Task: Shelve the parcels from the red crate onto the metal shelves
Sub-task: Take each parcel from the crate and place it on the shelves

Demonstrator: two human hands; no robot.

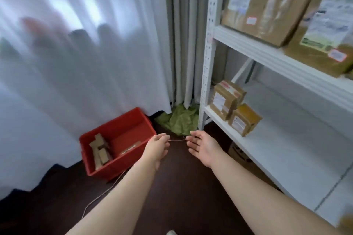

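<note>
White curtains (76, 63) fill the left. Lower centre on the dark floor (181, 187), the red crate (116, 139) holds parcels (100, 150) standing on end. Left hand (156, 149) and right hand (202, 149) pinch a thin string (177, 140) between them. White metal shelves (277, 59) at right hold boxes (236, 107).
</note>
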